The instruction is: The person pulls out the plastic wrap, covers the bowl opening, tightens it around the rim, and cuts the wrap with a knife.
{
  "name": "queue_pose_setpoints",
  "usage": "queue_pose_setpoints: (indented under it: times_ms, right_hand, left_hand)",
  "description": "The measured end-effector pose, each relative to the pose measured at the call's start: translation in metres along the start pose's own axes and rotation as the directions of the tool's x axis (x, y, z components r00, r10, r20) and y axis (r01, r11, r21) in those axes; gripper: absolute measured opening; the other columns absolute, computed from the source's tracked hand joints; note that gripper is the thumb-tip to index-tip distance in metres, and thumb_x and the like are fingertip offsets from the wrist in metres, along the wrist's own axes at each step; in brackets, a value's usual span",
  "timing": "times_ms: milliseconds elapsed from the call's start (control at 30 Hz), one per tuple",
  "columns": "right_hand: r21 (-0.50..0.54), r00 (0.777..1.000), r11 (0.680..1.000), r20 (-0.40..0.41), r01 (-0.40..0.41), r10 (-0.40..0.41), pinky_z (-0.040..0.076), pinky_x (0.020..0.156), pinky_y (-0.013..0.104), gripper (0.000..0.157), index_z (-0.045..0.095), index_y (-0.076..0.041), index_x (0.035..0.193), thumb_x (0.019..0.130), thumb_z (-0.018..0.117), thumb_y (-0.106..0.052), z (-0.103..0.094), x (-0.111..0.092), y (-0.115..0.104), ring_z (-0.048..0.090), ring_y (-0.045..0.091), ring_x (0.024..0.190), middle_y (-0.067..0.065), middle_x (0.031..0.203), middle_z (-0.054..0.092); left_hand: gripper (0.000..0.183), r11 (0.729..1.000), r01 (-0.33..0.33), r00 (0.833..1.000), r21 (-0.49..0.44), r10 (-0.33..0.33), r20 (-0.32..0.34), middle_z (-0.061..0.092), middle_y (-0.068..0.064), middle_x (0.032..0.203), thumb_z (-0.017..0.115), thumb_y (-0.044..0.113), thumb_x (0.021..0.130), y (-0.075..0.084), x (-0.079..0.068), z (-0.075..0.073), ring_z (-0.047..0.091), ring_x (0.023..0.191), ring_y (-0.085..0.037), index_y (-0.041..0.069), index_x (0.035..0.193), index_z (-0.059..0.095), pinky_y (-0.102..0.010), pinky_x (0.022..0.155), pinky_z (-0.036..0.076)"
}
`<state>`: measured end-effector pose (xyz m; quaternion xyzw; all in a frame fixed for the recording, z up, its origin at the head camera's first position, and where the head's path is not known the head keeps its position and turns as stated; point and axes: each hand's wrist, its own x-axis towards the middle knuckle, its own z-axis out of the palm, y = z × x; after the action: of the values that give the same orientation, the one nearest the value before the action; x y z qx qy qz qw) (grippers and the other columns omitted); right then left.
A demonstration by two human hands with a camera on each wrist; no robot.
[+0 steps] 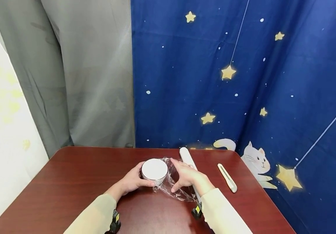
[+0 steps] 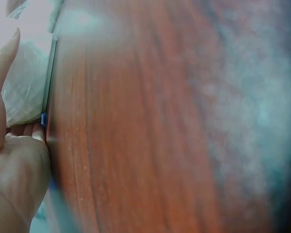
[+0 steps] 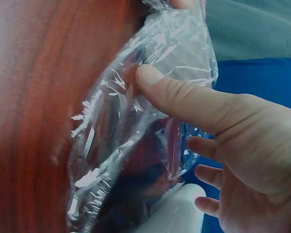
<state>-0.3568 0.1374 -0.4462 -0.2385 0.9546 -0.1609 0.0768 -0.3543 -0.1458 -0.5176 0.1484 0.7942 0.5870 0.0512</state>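
Observation:
My left hand (image 1: 132,179) grips a round container (image 1: 154,169) with a flat white top, thumb at the near side and fingers around the left. In the left wrist view the container's pale side (image 2: 26,73) shows between thumb and fingers. Clear plastic film (image 1: 172,187) clings to its right side and trails rightward over the table. My right hand (image 1: 186,177) is at the film with thumb and fingers spread apart. In the right wrist view its straight thumb (image 3: 184,99) lies against the crinkled film (image 3: 106,141), while the other fingers are loosely bent.
A white roll (image 1: 187,157) lies lengthwise behind and under the right hand, partly hidden. Farther right lies a white utility knife (image 1: 227,178). The dark red wooden table (image 1: 91,169) ends at curtains, grey (image 1: 97,81) and blue (image 1: 185,81).

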Motion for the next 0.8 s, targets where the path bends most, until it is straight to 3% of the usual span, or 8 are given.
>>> queue_pose_setpoints:
  times_ms: [167,267,333,433,567,800]
  right_hand:
    - [-0.028,0.999,1.000,-0.047,-0.014,0.013,0.038,0.123,0.059,0.114,0.044,-0.008,0.166,0.073,0.103,-0.035,0.006,0.004,-0.002,0.050,0.040,0.150,0.013,0.156,0.064]
    - [-0.050,0.996,0.999,-0.086,0.002,-0.006,0.048,0.115,0.052,0.096,0.054,-0.002,0.156,0.077,0.101,-0.029,0.009,0.006,-0.003,0.063,0.033,0.129,0.008,0.125,0.077]
    - [-0.054,0.993,0.998,-0.112,0.020,-0.026,0.054,0.105,0.046,0.080,0.062,0.001,0.146,0.080,0.098,-0.025,0.010,0.008,-0.004,0.068,0.026,0.108,0.004,0.105,0.076]
    - [-0.043,0.991,0.999,-0.129,0.027,-0.032,0.057,0.088,0.038,0.051,0.074,0.000,0.126,0.084,0.094,-0.018,0.011,0.010,-0.006,0.063,0.016,0.083,-0.001,0.084,0.068]
    - [-0.053,0.986,0.999,-0.168,-0.008,-0.001,0.055,0.079,0.035,0.020,0.079,-0.010,0.098,0.085,0.092,-0.019,0.018,0.013,-0.009,0.061,0.014,0.076,-0.003,0.076,0.069]
    - [0.005,0.958,0.997,-0.278,-0.071,0.070,0.053,0.067,0.034,0.020,0.070,-0.019,0.071,0.085,0.085,-0.020,0.049,0.035,0.002,0.059,0.016,0.069,-0.005,0.070,0.068]
  left_hand:
    - [0.104,1.000,-0.012,1.000,0.003,0.012,0.006,0.064,-0.013,0.152,0.103,0.018,0.076,0.003,0.000,-0.001,0.058,0.141,-0.026,0.005,0.160,0.043,-0.043,0.120,0.043]
    - [0.104,1.000,-0.021,1.000,-0.001,0.021,0.011,0.063,-0.015,0.153,0.102,0.016,0.076,0.002,-0.001,0.000,0.059,0.141,-0.028,0.004,0.161,0.043,-0.043,0.119,0.044]
    - [0.105,1.000,-0.019,1.000,-0.010,0.019,0.013,0.062,-0.016,0.154,0.102,0.016,0.076,0.001,-0.001,0.000,0.059,0.141,-0.028,0.004,0.161,0.042,-0.043,0.119,0.044]
    - [0.107,1.000,-0.001,1.000,-0.006,0.001,0.008,0.061,-0.016,0.155,0.103,0.017,0.076,0.000,-0.001,0.000,0.058,0.142,-0.028,0.004,0.162,0.041,-0.039,0.118,0.045]
    - [0.108,1.000,0.010,1.000,0.006,-0.010,0.005,0.061,-0.016,0.155,0.103,0.019,0.076,0.000,-0.002,0.000,0.058,0.141,-0.028,0.005,0.162,0.041,-0.038,0.116,0.046]
    - [0.104,1.000,-0.019,1.000,0.015,0.019,0.011,0.063,-0.015,0.153,0.103,0.018,0.075,0.001,-0.002,-0.001,0.059,0.141,-0.028,0.004,0.160,0.044,-0.044,0.119,0.045]
